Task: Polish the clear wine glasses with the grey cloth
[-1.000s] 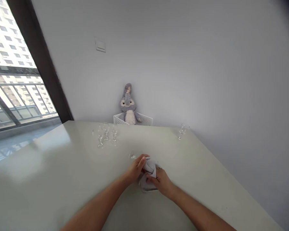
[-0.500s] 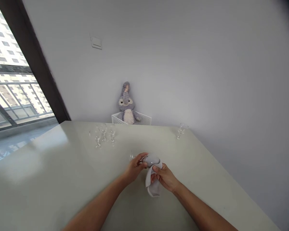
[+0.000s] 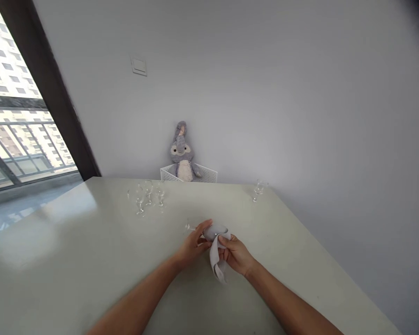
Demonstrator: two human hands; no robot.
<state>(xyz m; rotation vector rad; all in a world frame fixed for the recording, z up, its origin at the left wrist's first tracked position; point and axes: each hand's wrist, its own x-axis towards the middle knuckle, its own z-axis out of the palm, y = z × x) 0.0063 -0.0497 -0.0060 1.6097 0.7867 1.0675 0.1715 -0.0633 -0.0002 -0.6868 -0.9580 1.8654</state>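
A clear stemmed glass (image 3: 212,230) is held sideways above the table, its foot toward the left and its bowl toward the right. My left hand (image 3: 192,244) grips it where the bowl meets the stem, fingers curled around it. In my right hand (image 3: 237,253) is a light grey cloth (image 3: 214,258), pinched between thumb and fingers. Part of the cloth is tucked in at the glass's rim, and the rest hangs down below. Grey shows through the bowl, so some cloth seems to be inside it.
Several stemmed glasses (image 3: 149,193) stand at the table's back left. Another glass (image 3: 258,190) stands near the back right corner. Behind the pale table (image 3: 108,260), a grey plush toy (image 3: 182,151) sits in a white perforated basket (image 3: 208,174) against the wall. A window is at left.
The glass and both hands have shifted slightly left, and the glass has turned a little. The hanging cloth has swung and folded narrower. The whole view has moved slightly.
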